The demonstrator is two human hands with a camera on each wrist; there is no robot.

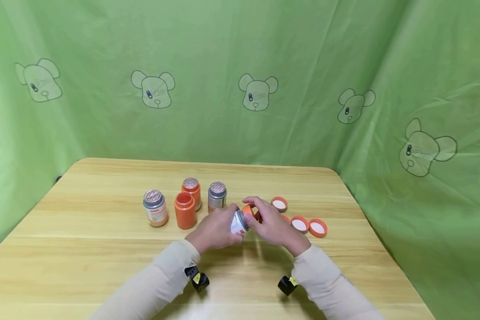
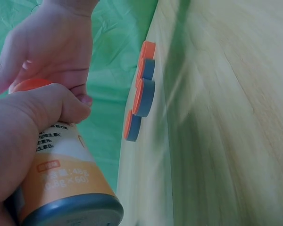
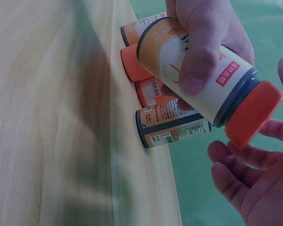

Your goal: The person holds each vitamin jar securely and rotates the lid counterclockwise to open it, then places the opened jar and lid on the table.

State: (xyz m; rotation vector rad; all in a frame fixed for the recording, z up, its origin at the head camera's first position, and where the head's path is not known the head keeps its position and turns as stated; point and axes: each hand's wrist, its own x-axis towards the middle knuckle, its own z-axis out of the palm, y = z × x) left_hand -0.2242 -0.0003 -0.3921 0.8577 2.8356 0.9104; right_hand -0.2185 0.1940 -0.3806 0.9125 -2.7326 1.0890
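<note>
My left hand [image 1: 218, 227] grips a supplement bottle [image 3: 198, 70] with a white-and-orange label and grey base, tilted above the table. On its neck sits an orange screw cap [image 3: 254, 113], slightly askew in the right wrist view. The right hand [image 1: 275, 223] has its thumb and fingers curled loosely round this cap; its fingertips meet the lower edge. In the left wrist view, the left thumb hides part of the bottle's upper end.
Left of the hands stand a grey-necked bottle [image 1: 156, 211], an orange bottle [image 1: 185, 213], a foil-sealed orange bottle [image 1: 196, 192] and another grey-necked bottle [image 1: 217, 195]. Several loose caps [image 1: 318, 228] lie inside-up at the right. A green curtain [image 1: 208, 124] surrounds the wooden table [image 1: 84, 258].
</note>
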